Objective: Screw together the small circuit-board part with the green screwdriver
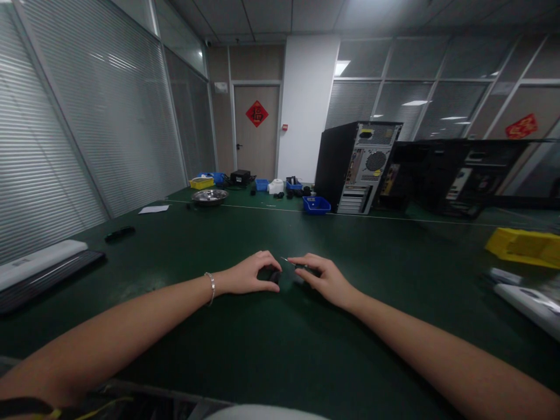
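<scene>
Near the middle of the dark green table, my left hand curls its thumb and fingers around a small black rounded object. Its kind is unclear, as the fingers cover part of it. A silver bracelet circles the left wrist. Just to the right, my right hand is closed on a slim screwdriver. The thin metal shaft points left toward the black object, with a small gap between them. Most of the dark handle is hidden under the right fingers.
Computer towers stand at the back right, beside a blue bin. A metal bowl sits at the back left. A keyboard lies at the left edge. At the far right is a yellow bin.
</scene>
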Available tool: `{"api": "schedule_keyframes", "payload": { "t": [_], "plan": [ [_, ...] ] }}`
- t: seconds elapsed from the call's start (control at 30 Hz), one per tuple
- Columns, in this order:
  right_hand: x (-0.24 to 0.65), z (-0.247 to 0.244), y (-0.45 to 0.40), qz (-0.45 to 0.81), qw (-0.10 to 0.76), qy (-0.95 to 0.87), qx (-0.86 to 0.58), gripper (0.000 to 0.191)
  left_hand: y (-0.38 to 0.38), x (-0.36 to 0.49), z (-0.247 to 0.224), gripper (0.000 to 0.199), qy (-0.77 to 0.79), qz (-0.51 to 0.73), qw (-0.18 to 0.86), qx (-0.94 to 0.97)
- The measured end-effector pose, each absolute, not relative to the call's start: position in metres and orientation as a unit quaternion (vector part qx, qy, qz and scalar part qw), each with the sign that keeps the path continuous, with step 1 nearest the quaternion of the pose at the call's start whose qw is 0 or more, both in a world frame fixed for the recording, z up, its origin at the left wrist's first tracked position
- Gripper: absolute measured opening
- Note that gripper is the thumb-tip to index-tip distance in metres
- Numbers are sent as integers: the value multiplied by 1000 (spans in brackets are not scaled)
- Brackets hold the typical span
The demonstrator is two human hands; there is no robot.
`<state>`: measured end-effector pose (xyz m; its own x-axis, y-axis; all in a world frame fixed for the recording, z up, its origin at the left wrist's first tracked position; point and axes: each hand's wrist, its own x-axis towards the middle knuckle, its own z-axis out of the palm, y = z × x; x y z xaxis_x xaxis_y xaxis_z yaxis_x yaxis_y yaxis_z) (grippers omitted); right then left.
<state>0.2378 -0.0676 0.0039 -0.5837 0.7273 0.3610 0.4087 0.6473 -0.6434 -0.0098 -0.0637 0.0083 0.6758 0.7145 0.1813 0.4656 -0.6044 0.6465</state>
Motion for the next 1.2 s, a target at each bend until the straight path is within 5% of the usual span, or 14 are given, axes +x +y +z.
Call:
{"api": "schedule_keyframes", "payload": {
  "t": [0.33,0.77,1.2],
  "plan": [
    [237,5,-69,239,313,-861,-323,30,-50,-11,0,36,309,347,592,659],
    [235,10,-74,225,280,-878,-316,33,-54,-9,-1,33,349,354,525,691],
    [236,4,-69,223,292,-886,-283,34,-51,-9,-4,34,343,348,586,646]
  ]
}}
